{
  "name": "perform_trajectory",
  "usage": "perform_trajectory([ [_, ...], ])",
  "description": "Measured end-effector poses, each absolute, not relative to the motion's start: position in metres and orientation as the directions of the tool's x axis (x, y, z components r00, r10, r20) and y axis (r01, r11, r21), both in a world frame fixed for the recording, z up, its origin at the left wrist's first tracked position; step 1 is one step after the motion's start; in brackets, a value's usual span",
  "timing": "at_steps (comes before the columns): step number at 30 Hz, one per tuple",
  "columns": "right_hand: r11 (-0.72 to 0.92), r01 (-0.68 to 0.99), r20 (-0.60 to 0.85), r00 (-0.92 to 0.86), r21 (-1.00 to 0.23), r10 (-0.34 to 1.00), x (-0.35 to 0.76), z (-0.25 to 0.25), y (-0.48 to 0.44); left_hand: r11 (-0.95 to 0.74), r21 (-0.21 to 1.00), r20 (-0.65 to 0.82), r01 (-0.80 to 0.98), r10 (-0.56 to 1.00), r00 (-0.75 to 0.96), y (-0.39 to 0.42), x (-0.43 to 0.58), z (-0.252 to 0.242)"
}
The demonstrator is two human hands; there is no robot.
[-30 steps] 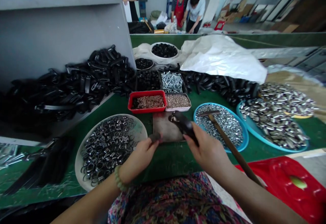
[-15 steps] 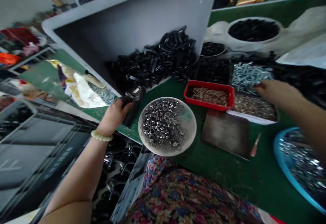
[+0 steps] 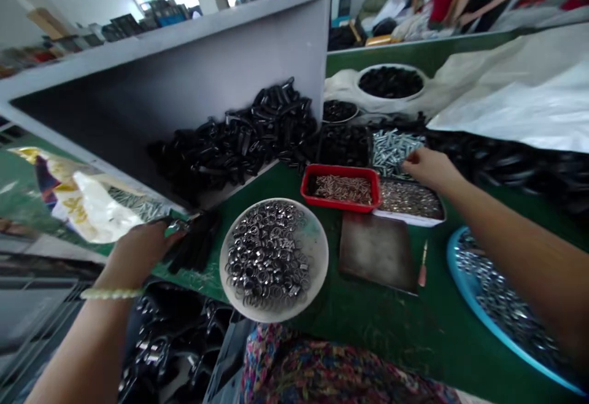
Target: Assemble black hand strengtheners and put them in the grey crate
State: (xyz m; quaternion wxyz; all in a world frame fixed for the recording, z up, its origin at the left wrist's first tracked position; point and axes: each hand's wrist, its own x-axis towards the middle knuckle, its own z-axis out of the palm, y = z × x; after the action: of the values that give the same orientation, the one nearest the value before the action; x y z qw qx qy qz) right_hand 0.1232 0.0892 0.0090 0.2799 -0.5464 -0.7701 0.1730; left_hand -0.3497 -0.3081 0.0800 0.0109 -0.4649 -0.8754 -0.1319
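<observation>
My left hand [image 3: 140, 251], with a pale beaded bracelet at the wrist, is at the left edge of the green table. Its fingers are closed around a black part with a shiny metal fitting [image 3: 178, 225], partly hidden and blurred. Right beside it lie more black pieces [image 3: 196, 247]. My right hand [image 3: 427, 166] reaches into the silvery screws [image 3: 391, 149], fingertips pressed together at their right side. Whether a screw is between those fingertips cannot be seen. A white bowl of small metal rings and clamps [image 3: 321, 263] sits between my arms.
A grey bin [image 3: 193, 54] on its side holds a heap of black parts. Near the right hand are a red tray [image 3: 307, 190] of copper-coloured pins and a box of small metal pieces [image 3: 409, 200]. A dark plate [image 3: 380, 254], a screwdriver [image 3: 423, 266] and a blue basin [image 3: 464, 287] lie closer.
The view has swung and shifted. My left hand has brought the black part down to the pieces at the table's left edge. My right hand stays at the screws, fingers more closed.
</observation>
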Motion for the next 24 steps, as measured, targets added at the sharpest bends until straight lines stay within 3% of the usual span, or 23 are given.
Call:
perform_trajectory([
  [1, 0.334, 0.748, 0.259, -0.221, -0.573, 0.940, 0.122, 0.014, 0.078, 0.502, 0.064, 0.199, 0.863, 0.841, -0.504, -0.288, -0.337, 0.088],
  [2, 0.318, 0.724, 0.264, -0.191, -0.613, 0.945, 0.118, 0.019, 0.067, 0.429, -0.003, 0.240, 0.903, 0.877, -0.415, -0.261, -0.319, 0.094],
  [5, 0.262, 0.480, 0.208, -0.163, -0.837, 0.965, 0.103, 0.031, 0.024, 0.064, 0.158, 0.179, 0.985, 0.980, -0.092, -0.149, -0.246, 0.097],
  [7, 0.247, 0.279, 0.196, -0.199, -0.928, 0.960, 0.095, 0.037, -0.012, -0.052, 0.250, 0.171, 0.967, 0.985, 0.009, -0.067, -0.196, 0.084],
  [11, 0.234, 0.155, 0.204, -0.187, -0.960, 0.961, 0.100, 0.037, -0.087, -0.062, 0.336, 0.163, 0.940, 0.987, 0.007, 0.044, -0.130, 0.044],
  [17, 0.135, 0.118, 0.127, -0.075, -0.984, 0.989, 0.130, 0.023, -0.135, -0.046, 0.421, 0.164, 0.906, 0.986, -0.026, 0.068, -0.116, 0.026],
  [19, 0.172, 0.097, 0.170, -0.026, -0.980, 0.985, 0.133, 0.022, -0.133, -0.047, 0.656, 0.171, 0.754, 0.981, -0.088, 0.051, -0.111, 0.030],
  [21, 0.228, 0.088, 0.231, 0.024, -0.970, 0.973, 0.132, 0.022, -0.128, -0.030, 0.935, 0.068, 0.354, 0.993, -0.096, 0.018, -0.100, 0.032],
  [22, 0.257, 0.091, 0.262, 0.045, -0.962, 0.964, 0.129, 0.022, -0.126, 0.010, 0.994, -0.005, 0.106, 0.999, -0.042, -0.003, -0.092, 0.032],
  [24, 0.316, 0.125, 0.324, 0.053, -0.941, 0.945, 0.123, 0.021, -0.124, 0.151, 0.959, -0.126, -0.240, 0.985, 0.117, -0.052, -0.076, 0.031],
])
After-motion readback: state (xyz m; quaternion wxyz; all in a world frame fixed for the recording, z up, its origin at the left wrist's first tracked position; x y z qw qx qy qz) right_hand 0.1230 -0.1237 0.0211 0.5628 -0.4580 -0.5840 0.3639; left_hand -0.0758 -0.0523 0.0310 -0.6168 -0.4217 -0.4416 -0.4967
